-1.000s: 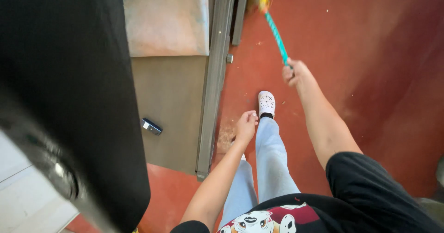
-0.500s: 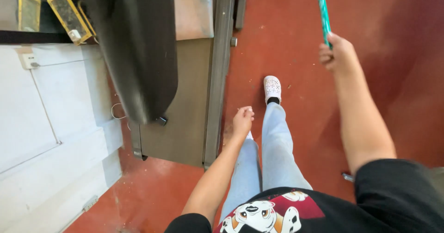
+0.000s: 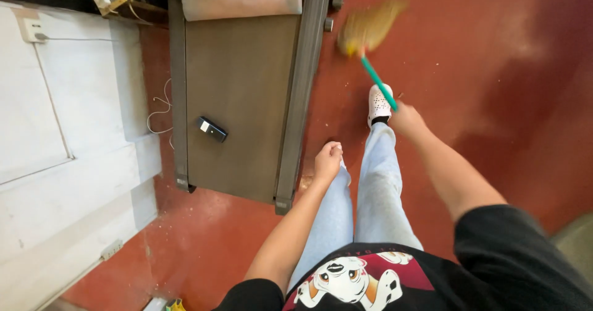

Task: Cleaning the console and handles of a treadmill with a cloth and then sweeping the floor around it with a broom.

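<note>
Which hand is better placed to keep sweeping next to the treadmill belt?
Right. The right hand grips the green broom handle, with the bristles on the red floor beside the treadmill. The left hand hangs empty.

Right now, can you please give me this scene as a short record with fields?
right hand: right hand grips the green handle of a broom
left hand: left hand empty, fingers curled, beside the treadmill
broom head: blurred, over the red floor
on treadmill belt: small black remote
foot: white shoe on the floor
left side: white wall with a cable
</note>
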